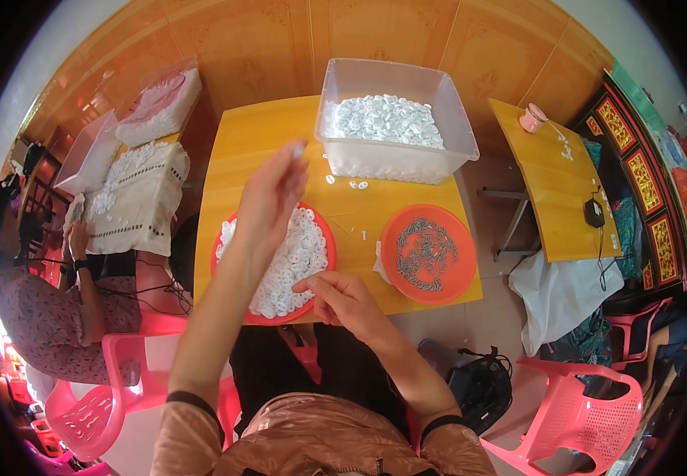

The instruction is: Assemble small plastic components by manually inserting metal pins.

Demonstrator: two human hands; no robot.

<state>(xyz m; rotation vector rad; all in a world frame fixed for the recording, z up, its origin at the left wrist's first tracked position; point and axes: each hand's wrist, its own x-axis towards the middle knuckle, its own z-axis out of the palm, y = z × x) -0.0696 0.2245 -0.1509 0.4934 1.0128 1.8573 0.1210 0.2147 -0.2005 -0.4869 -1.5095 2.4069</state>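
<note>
A worker's left hand (pixel 270 198) is reaching over the upper part of a round red plastic basin (pixel 332 254) — its fingers are loosely bent, with a pale spot showing at the tips, though whether they are gripping a piece one cannot tell. Small white oval plastic pieces (pixel 292 258) are filling the basin at the centre of the frame. The right hand (pixel 343 300) is hovering at the basin's lower right, fingers curled and thumb near the index finger; whether it is holding anything one cannot tell. Right of centre, a round orange-red plastic tray (pixel 466 254) is holding small grey metal parts (pixel 432 278), while at upper centre a clear rectangular plastic bin (pixel 458 131) is holding more white pieces — all resting on a yellow wooden table (pixel 244 143). At far left, a co-worker in a patterned top (pixel 54 317) is sitting beside a cloth-covered table (pixel 141 210).
</note>
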